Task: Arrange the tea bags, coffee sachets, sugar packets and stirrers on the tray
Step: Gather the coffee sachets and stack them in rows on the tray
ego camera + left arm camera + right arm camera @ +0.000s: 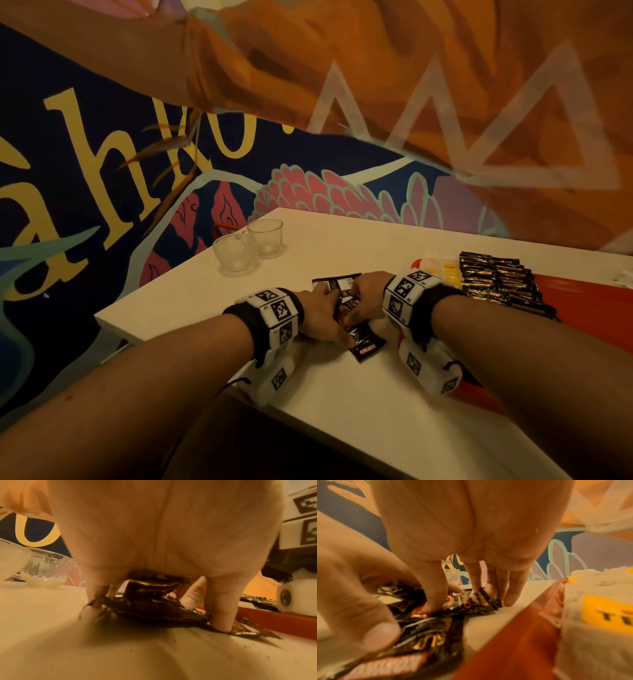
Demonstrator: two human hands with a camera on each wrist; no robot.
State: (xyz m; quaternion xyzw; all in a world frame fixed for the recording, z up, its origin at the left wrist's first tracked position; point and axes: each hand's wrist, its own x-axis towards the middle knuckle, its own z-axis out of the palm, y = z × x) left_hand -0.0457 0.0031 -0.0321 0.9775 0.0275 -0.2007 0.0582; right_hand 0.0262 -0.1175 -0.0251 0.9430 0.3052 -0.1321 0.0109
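While on table [342, 240], both hands gather coffee sachets [364, 346].

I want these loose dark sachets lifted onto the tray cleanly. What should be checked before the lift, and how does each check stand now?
1. Both hands on the loose coffee sachets: ok; left hand and right hand gather them.
2. Sachets squared into one stack: not ok, they lie fanned.
3. Red tray beside the pile: ok.
4. Bare tray space: ok, red shows beyond the sachet row.
5. Glass cups away from the path: ok.
6. Every loose sachet caught: cannot tell.
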